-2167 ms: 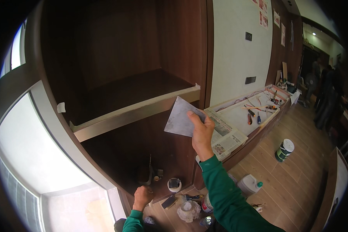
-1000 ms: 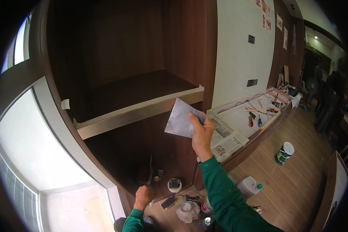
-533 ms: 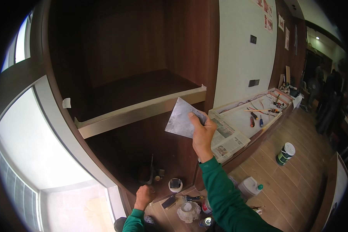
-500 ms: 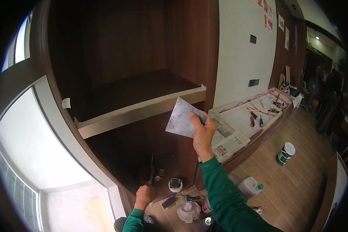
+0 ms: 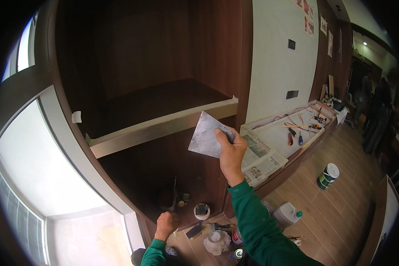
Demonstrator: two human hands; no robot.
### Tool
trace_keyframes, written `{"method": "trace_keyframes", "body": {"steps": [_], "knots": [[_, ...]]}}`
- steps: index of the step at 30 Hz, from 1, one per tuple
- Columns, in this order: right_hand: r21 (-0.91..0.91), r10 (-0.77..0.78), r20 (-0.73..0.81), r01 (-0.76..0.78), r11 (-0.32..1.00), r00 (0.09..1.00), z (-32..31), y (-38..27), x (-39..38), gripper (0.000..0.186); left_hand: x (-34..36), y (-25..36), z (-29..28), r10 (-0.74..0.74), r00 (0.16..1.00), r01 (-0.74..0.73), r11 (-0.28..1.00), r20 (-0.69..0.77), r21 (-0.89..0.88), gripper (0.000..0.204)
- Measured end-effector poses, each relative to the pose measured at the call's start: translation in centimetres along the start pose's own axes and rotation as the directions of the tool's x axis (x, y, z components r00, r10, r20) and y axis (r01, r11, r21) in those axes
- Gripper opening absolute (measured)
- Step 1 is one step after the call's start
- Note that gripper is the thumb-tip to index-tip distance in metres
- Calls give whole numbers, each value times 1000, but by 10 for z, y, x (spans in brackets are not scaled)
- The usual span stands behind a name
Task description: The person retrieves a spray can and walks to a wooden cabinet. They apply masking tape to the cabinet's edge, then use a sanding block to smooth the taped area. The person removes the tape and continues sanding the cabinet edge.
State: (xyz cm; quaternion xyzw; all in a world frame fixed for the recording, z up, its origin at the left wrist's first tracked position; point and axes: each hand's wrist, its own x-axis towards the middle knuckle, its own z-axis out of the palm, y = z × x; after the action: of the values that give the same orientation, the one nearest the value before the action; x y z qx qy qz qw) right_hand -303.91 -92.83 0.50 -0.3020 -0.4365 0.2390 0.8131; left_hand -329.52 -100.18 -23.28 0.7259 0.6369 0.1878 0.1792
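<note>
Raised before the cabinet shelf, my right hand (image 5: pixel 232 153) is closed on a thin grey square sheet (image 5: pixel 203 136) with smudges. The thumb presses on its face, and a dark patch shows beneath the thumb. Whether it is sandpaper or a flat scraper I cannot tell. Behind the sheet runs the shelf's pale front edge (image 5: pixel 159 129), with bits of tape at its ends. My left hand (image 5: pixel 166 225) is low, with fingers curled, by the cabinet's bottom opening; what it holds, if anything, is hidden. Near it are a white round tub (image 5: pixel 202 215) and a dark flat block (image 5: pixel 194 231).
Around my knees stand a plastic-wrapped container (image 5: pixel 217 242), a grey jug with a green cap (image 5: pixel 287 214) and an open can (image 5: pixel 238 253). A paint bucket (image 5: pixel 328 176) is on the wood floor. Newspaper (image 5: pixel 264 155) and screwdrivers (image 5: pixel 300 138) lie on the low bench. A window frame borders the left.
Both hands keep nearly the same pose. The grey sheet has shifted very slightly left, and the view has moved a little.
</note>
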Motion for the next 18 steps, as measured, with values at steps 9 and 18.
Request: {"method": "trace_keyframes", "body": {"steps": [9, 18], "knots": [[29, -23, 14, 22, 999, 1000, -1, 4, 3, 21, 0, 5, -3, -18, 1000, 18, 1000, -1, 7, 23], [17, 2, -12, -2, 1000, 1000, 4, -1, 0, 16, -1, 8, -6, -27, 1000, 27, 999, 4, 17, 24]]}}
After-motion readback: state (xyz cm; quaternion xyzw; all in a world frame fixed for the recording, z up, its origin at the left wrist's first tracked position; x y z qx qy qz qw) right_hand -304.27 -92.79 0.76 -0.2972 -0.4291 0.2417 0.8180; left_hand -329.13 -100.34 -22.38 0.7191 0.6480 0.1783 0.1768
